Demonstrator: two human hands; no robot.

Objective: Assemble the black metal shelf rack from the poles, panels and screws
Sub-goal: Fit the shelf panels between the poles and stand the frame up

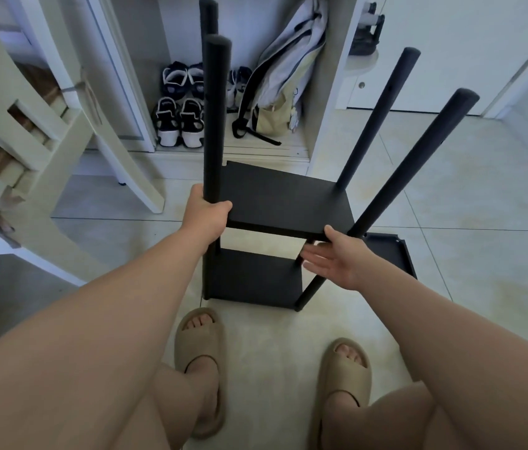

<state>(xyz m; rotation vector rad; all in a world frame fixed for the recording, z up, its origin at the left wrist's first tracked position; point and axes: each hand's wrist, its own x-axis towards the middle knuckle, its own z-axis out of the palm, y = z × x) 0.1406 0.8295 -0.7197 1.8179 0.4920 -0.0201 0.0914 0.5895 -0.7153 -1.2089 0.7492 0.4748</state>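
Pale floor tiles [451, 196] carry the half-built black shelf rack [285, 203], which stands just ahead of the person's slippers [199, 352]. The left hand [206, 216] is curled round the near-left pole [215, 125] at the upper panel's level. The right hand [337, 259] is spread with straight fingers beside the near-right pole [418, 157]; contact cannot be told. A loose panel [395, 251] lies on the floor behind that hand. A pale chair [61, 151] crowds the left, and shoes [178, 121] and a backpack [285, 76] sit in the open cabinet beyond.
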